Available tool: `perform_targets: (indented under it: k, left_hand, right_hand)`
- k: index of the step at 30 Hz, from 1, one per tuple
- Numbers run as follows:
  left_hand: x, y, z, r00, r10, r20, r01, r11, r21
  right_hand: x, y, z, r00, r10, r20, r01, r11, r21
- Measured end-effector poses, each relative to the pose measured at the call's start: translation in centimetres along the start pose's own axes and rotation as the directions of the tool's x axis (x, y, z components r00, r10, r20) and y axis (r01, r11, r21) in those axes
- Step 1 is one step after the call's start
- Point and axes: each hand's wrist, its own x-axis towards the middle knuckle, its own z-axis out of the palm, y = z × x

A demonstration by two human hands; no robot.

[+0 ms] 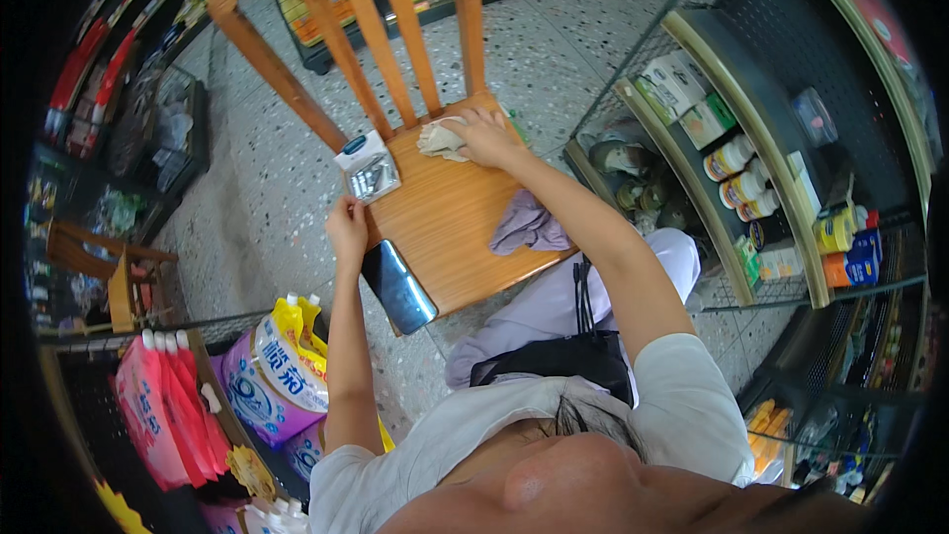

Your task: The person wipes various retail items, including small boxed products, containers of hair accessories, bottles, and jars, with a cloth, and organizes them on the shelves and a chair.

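A wooden chair seat (437,215) lies before me. My right hand (485,139) rests near the back of it, thumb and fingers against a crumpled pale cloth (442,139). At the left edge of the seat, my left hand (347,226) has its fingers bent beside the lower corner of a small white package with a clear window (372,172). Whether those fingers pinch the package or the seat edge cannot be made out. A dark smartphone (399,287) lies at the front left corner. Beneath my right forearm is a purple-grey cloth (530,224).
The slatted chair back (371,37) rises beyond the seat. Shelves with bottles and boxes (708,122) stand to the right. Detergent bags (274,371) and pink pouches (163,408) fill a rack at the lower left. A small wooden chair (122,274) stands farther left on the speckled floor (259,163).
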Motion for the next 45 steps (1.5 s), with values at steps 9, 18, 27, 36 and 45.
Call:
perform_targets:
  k: [9, 18, 27, 36, 45]
  left_hand:
    - [1.2, -0.6, 0.7, 0.998, -0.059, 0.005, 0.059, 0.996, 0.065]
    - [1.5, -0.2, 0.2, 0.995, -0.055, -0.084, 0.067, 0.987, 0.146]
    - [1.9, 13.5, 1.4, 0.987, 0.107, -0.118, -0.106, 0.994, 0.012]
    - [0.6, 28.3, 8.0, 0.883, 0.46, 0.096, -0.367, 0.803, -0.47]
    - [-7.0, 50.7, 12.0, 0.482, 0.862, 0.157, -0.396, 0.374, -0.838]
  right_hand:
    - [-6.6, 8.9, -3.4, 0.946, 0.293, -0.138, -0.295, 0.955, 0.001]
    - [-22.3, 21.6, -12.8, 0.551, 0.491, -0.675, -0.693, 0.72, -0.041]
    - [-25.3, 23.3, -11.4, 0.559, 0.587, -0.586, -0.816, 0.514, -0.264]
    - [-30.9, 14.6, -19.3, 0.618, 0.35, -0.704, -0.571, 0.816, -0.096]
    - [-44.3, 9.3, -28.2, 0.127, 0.122, -0.984, -0.785, 0.619, -0.024]
